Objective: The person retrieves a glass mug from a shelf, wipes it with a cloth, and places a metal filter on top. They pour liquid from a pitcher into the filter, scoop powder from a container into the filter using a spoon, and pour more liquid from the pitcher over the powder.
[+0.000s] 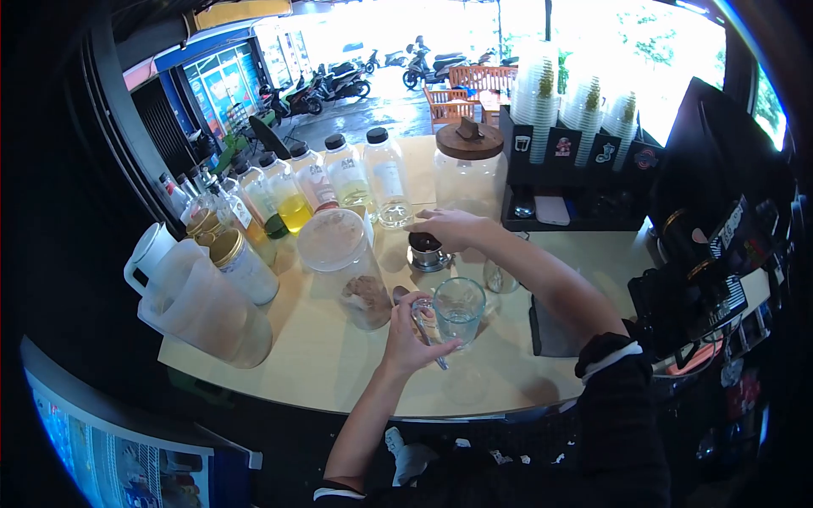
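My left hand (pixel 411 339) is closed around a metal spoon (pixel 440 362), whose bowl shows by the fingertips. Its thumb lies along the base of a clear drinking glass (pixel 460 309) beside it. Farther back, my right hand (pixel 453 230) reaches over a small metal coffee dripper (pixel 429 258) holding dark coffee. Its fingers stretch to the left above the dripper's rim, and the thumb is hidden. Left of the dripper stands a tall clear canister (pixel 333 245) with brown powder low inside. Another small glass (pixel 501 275) sits under my right forearm.
A row of black-capped bottles (pixel 343 173) lines the counter's back left. Large pitchers (pixel 207 309) and gold-lidded jars (pixel 246 271) crowd the left side. Behind my right hand is a wood-lidded jar (pixel 471 173). Stacked plastic cups (pixel 535 102) fill a black rack; a dark mat (pixel 559 330) lies right.
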Motion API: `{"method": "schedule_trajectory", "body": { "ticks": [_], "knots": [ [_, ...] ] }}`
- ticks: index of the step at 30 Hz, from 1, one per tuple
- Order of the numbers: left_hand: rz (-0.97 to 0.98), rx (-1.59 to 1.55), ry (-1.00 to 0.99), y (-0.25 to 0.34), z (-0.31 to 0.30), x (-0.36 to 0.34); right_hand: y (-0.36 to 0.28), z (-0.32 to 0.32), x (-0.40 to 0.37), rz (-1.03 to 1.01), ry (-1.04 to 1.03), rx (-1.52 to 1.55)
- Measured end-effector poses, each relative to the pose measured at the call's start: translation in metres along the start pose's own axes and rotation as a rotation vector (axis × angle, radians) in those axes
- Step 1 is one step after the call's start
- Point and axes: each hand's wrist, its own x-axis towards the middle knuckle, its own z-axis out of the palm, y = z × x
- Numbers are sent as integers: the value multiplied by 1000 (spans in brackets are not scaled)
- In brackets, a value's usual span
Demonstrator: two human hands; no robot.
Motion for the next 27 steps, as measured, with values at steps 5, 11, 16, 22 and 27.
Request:
{"method": "schedule_trajectory", "body": {
  "ticks": [5, 11, 16, 22, 27],
  "knots": [
    [-27, -17, -36, -3, 0, -2, 0, 1, 28, -30, -154, -96],
    [1, 9, -59, -5, 0, -1, 7, -14, 29, -19, -188, -128],
    [-32, -13, -64, -6, 0, -3, 14, -5, 27, 100, -119, -74],
    [-12, -49, -56, -3, 2, -2, 17, -3, 10, 122, 88, -15],
    [-33, -49, -60, -1, 0, -2, 10, -23, -9, 179, 251, 42]
  ]
}}
